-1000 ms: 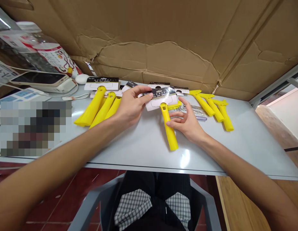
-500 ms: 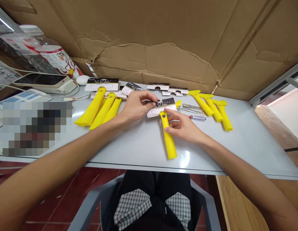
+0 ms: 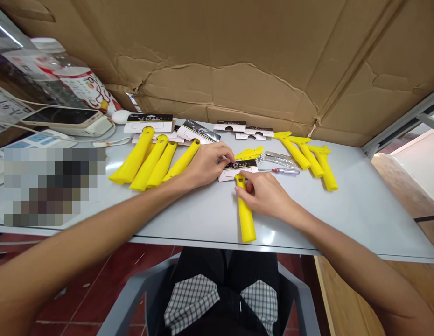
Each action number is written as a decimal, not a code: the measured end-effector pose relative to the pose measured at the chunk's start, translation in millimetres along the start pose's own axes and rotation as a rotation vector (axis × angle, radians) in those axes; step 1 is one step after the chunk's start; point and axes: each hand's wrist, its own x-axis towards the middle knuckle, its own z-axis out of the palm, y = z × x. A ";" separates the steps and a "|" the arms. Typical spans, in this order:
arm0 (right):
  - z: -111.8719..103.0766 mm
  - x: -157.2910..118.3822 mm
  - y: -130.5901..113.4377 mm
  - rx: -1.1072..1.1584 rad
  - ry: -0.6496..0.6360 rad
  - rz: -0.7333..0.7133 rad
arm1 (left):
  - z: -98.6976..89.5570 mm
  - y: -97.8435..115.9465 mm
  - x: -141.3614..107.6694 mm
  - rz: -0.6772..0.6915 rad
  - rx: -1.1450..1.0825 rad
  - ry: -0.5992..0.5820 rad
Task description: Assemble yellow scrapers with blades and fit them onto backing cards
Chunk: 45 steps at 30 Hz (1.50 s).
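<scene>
A yellow plastic handle point(image 3: 247, 221) lies near the front of the table, its upper end over a black-and-white header card point(image 3: 226, 175). My left hand point(image 3: 210, 163) pinches the card's top left edge between thumb and fingertips. From the right, my right hand point(image 3: 268, 192) grips the handle's upper end, thumb on its side and index finger at the card. Just beyond the card are flat yellow pieces point(image 3: 251, 153) and small metal bits point(image 3: 261, 159). A screwdriver point(image 3: 287, 171) with a clear handle lies by my right hand.
Several carded yellow handles point(image 3: 138, 156) lie left of my hands. Forked yellow handles point(image 3: 328, 171) are at the right. Loose header cards point(image 3: 231, 125) rest against the cardboard wall point(image 3: 217, 88). A phone point(image 3: 61, 115) and a bottle point(image 3: 80, 79) stand back left. Thin shiny strips point(image 3: 282, 159) lie beyond the screwdriver.
The handle and card have shifted slightly toward the table's front edge. My right fingers have closed in on the handle's upper end. My left hand has moved a little right and nearer.
</scene>
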 end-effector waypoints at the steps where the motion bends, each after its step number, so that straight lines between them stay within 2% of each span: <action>1: 1.4 0.0 -1.4 -0.028 0.009 0.002 | -0.7 0.9 0.5 -0.001 0.024 0.018; 5: 8.6 0.6 -1.3 -0.039 0.060 0.020 | -11.7 14.9 -1.5 -0.010 0.130 0.042; 6: 10.5 1.1 0.0 -0.036 0.072 0.023 | -15.5 20.9 -5.1 -0.015 0.159 0.012; 7: 12.1 1.9 1.6 -0.027 0.082 0.019 | -19.0 27.6 -10.7 -0.022 0.185 -0.066; 10: 12.7 5.2 7.3 0.060 0.097 -0.029 | -23.8 46.5 -39.5 -0.042 0.285 -0.217; 13: 5.5 4.3 12.5 0.149 0.083 -0.093 | -18.2 56.5 -77.1 -0.109 0.333 -0.194; 16: -2.0 -9.5 17.6 0.018 0.080 -0.129 | -8.1 56.8 -105.2 -0.146 0.385 -0.128; 19: 1.6 -34.6 24.0 -0.238 0.131 -0.147 | -0.6 55.2 -114.3 -0.156 0.459 -0.147; 21: 10.4 -51.0 28.1 -0.332 0.127 -0.125 | 1.8 55.6 -113.2 -0.150 0.514 -0.199; 24: 24.3 -65.9 31.1 -0.433 0.032 -0.082 | 2.9 57.5 -110.5 -0.159 0.561 -0.268; 31: 31.8 -66.8 31.1 -0.449 0.031 -0.040 | 7.4 65.4 -109.7 -0.232 0.560 -0.344; 35: 31.0 -65.2 31.1 -0.440 0.010 -0.026 | 16.0 82.6 -95.6 -0.384 0.505 -0.297; 41: 29.9 -65.5 28.2 -0.443 -0.014 -0.016 | 28.0 120.5 -60.8 -0.517 0.566 -0.047; 45: 31.3 -66.0 30.0 -0.428 0.010 -0.036 | 35.9 136.8 -44.1 -0.502 0.576 -0.070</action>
